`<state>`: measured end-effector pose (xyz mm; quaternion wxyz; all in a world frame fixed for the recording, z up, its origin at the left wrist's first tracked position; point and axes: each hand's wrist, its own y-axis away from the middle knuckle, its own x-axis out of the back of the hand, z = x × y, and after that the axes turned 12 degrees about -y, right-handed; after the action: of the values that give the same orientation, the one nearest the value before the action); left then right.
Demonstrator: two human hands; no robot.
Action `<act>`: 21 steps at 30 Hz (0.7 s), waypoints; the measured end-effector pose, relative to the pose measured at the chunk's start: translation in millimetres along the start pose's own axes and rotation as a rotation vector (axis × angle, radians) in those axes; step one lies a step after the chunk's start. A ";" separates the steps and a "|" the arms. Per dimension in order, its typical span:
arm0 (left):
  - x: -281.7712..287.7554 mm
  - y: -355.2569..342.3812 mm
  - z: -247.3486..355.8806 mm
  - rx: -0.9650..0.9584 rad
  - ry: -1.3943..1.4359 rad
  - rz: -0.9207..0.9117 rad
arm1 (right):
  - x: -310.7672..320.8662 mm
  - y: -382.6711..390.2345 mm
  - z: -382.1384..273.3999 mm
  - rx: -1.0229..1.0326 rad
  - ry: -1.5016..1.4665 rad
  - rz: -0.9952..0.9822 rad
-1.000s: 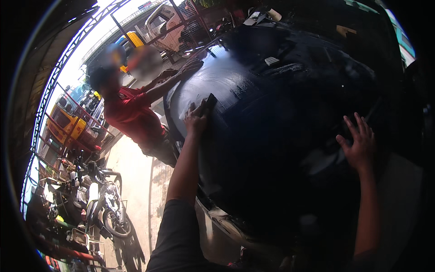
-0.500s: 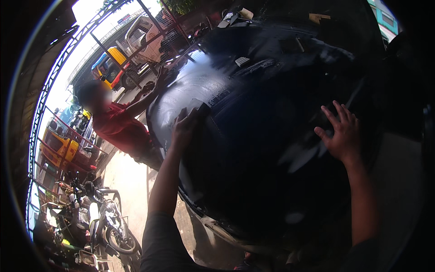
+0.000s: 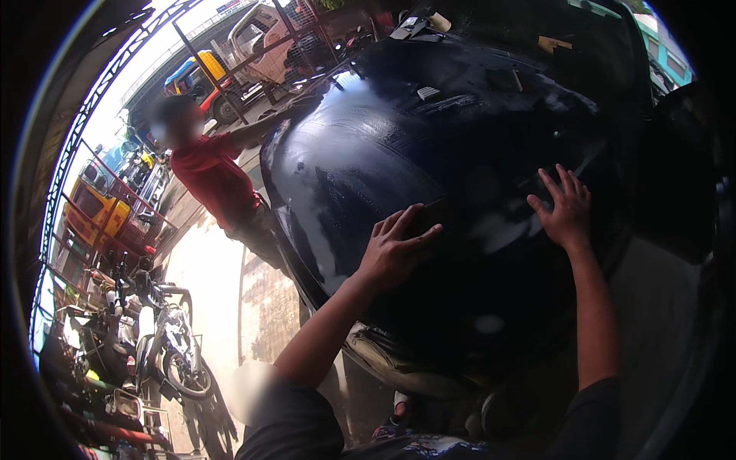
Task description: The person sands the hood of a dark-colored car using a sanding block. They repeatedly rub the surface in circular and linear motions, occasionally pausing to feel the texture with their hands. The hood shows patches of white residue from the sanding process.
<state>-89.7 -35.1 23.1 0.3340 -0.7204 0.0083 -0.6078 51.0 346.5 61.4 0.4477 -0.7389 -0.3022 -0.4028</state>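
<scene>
A glossy black car hood [image 3: 345, 165], wet and streaked on its far left, spreads out in front of me. My left hand [image 3: 395, 253] presses a dark flat block [image 3: 435, 215] against the hood near its middle, thumb on one side and fingers on the other. The block is nearly lost against the black paint, so its exact kind is hard to make out. Farther right, my right hand [image 3: 569, 211] lies on the hood with fingers spread and nothing in it.
At the hood's left side a person in a red shirt [image 3: 211, 172] reaches an arm onto it. A small pale ridged piece [image 3: 429, 93] and a thin stick [image 3: 517, 80] lie toward the back. Parked motorcycles [image 3: 172, 345] stand at lower left, beyond the sunlit floor.
My left hand has slid with the dark block rightward and nearer to me across the hood. My right hand stays almost in place. The view has shifted slightly.
</scene>
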 end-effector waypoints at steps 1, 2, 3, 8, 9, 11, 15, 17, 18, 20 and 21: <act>4.2 11.0 -14.7 0.029 0.033 -0.017 | -1.3 -0.3 0.6 -0.030 0.022 -0.015; 10.0 22.5 -38.6 0.035 0.031 -0.016 | -1.4 -0.7 1.4 -0.038 0.020 -0.028; 16.1 33.8 -69.3 0.018 0.010 -0.024 | -1.9 -0.9 1.2 0.004 -0.018 0.012; 21.6 39.5 -250.1 0.713 -0.031 0.039 | 1.0 -0.1 -3.8 -0.036 0.036 -0.022; 16.7 24.5 -273.1 0.848 -0.053 -0.034 | 1.9 -0.9 -5.0 -0.050 0.051 -0.029; -11.8 -25.2 -278.6 0.986 -0.243 -0.036 | 3.0 -1.7 -7.1 -0.048 0.044 -0.026; -47.6 -144.8 -172.2 0.837 -0.233 -0.067 | 1.2 -0.8 -6.4 -0.037 0.057 -0.004; -52.8 -181.3 -86.3 0.586 -0.155 0.005 | -1.3 -0.1 -3.2 -0.035 0.048 0.007; -51.7 -190.7 -46.6 0.511 -0.083 -0.001 | -2.8 0.1 -1.3 -0.026 0.044 0.023; -46.9 -184.9 13.6 0.317 0.014 0.003 | -5.8 0.4 3.1 -0.013 0.053 0.033; -42.6 -168.2 25.7 0.280 0.001 -0.029 | -7.3 0.4 4.9 -0.004 0.041 0.036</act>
<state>-144.4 125.5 67.7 0.4223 -0.6665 -0.0868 -0.6082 49.3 350.1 53.5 0.4594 -0.7366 -0.2788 -0.4106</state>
